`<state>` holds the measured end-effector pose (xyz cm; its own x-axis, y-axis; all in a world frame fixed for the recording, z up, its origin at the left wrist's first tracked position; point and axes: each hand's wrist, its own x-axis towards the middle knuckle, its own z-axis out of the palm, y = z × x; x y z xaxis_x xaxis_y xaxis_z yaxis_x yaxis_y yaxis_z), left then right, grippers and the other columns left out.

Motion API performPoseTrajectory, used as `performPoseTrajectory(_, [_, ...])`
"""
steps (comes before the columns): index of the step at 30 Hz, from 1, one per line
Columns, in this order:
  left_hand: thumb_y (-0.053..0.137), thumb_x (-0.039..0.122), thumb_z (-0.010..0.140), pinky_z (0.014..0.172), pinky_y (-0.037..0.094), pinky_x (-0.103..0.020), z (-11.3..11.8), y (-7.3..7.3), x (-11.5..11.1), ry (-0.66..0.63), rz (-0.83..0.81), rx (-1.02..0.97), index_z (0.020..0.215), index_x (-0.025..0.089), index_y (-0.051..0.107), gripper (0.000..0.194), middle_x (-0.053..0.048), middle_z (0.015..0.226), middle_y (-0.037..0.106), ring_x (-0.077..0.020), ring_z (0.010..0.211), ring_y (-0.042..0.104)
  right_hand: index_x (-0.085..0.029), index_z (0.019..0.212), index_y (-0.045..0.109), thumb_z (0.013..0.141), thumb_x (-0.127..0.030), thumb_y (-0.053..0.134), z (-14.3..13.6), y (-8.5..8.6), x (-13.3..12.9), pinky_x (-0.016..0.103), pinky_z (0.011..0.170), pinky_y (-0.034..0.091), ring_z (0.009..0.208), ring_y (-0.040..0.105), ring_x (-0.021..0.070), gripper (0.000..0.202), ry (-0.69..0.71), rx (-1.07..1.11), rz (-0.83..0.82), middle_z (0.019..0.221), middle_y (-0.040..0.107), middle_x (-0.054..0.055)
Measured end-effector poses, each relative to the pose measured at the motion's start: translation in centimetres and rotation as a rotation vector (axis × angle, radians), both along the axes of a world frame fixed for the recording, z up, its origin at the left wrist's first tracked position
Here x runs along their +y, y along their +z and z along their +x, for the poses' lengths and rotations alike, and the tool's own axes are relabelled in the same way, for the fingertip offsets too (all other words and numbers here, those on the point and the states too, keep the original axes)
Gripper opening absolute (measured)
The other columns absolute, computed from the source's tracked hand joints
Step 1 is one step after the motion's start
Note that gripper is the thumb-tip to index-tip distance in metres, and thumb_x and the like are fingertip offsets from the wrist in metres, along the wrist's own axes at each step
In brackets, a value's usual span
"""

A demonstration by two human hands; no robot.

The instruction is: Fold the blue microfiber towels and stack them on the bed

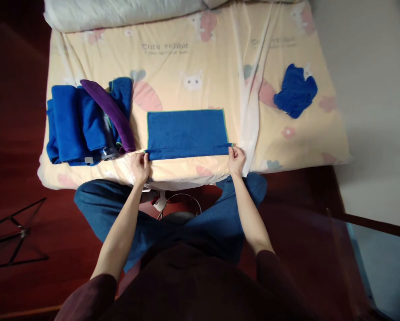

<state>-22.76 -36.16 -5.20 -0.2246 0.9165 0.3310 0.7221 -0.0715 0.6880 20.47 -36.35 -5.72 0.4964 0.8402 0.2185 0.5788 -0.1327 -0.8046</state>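
Observation:
A blue cloth [186, 131] with green edging lies flat as a wide rectangle on the patterned bed sheet [193, 58], its near edge folded over in a narrow strip. My left hand [140, 166] pinches the near left corner of this cloth. At the near right corner, my right hand [236, 160] is closed on the same cloth. Left of it rests a pile of folded blue cloths [68, 122], with a rolled purple cloth [109, 111] slanting across them. Far to the right sits a crumpled blue cloth [296, 91].
A white quilt [120, 15] lies along the bed's far edge. Sheer white fabric [250, 129] runs down the sheet right of the flat cloth. My knees are under the near edge. A black metal stand [21, 232] is on the floor at left; a wall rises at right.

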Motion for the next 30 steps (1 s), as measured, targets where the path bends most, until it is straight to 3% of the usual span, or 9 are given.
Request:
performPoseTrajectory(15, [0.051,0.05,0.102,0.085,0.046,-0.039,0.3,-0.2,0.4,0.024,-0.043,0.031,0.095,0.022,0.067,0.033,-0.008,0.088,0.062,-0.0248,0.089,0.056,-0.017,0.093,0.073,0.099,-0.047,0.056,-0.2,-0.6,0.5,0.039,0.09,0.054,0.089,0.065,0.022,0.035,-0.012,-0.035,0.049,0.087,0.068,0.008])
performPoseTrajectory(30, [0.053,0.048,0.101,0.085,0.044,-0.038,0.3,-0.1,0.2,0.031,-0.059,0.015,0.093,0.021,0.064,0.03,-0.007,0.085,0.06,-0.024,0.086,0.054,-0.016,0.089,0.072,0.096,-0.045,0.059,-0.4,-1.2,0.9,0.034,0.077,0.055,0.071,0.062,0.0185,0.032,-0.064,-0.02,0.03,0.082,0.071,0.007])
